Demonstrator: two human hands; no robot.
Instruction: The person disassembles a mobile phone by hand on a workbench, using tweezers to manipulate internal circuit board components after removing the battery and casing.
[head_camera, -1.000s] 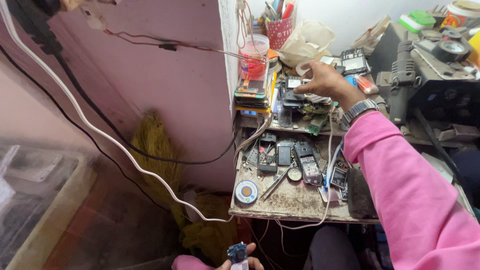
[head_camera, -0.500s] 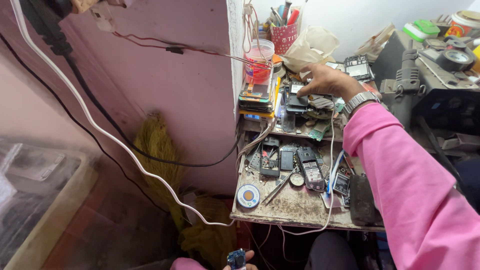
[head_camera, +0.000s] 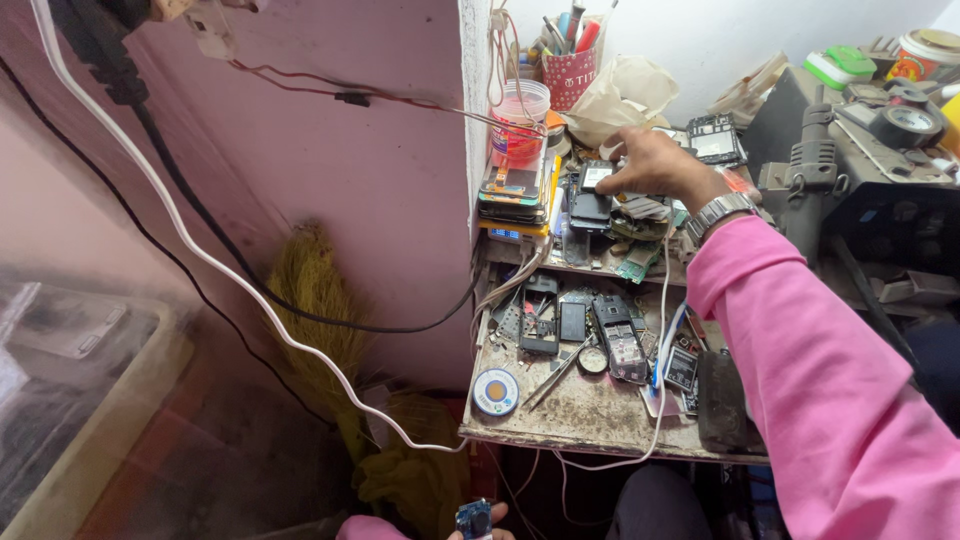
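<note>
Here right hand (head_camera: 655, 165) touches phone (head_camera: 592, 195)

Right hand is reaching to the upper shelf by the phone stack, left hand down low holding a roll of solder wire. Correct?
Not quite. In the head view the left hand holds a small blue part, not solder; the solder spool lies on the bench. The right hand does reach by the phone stack.
</note>
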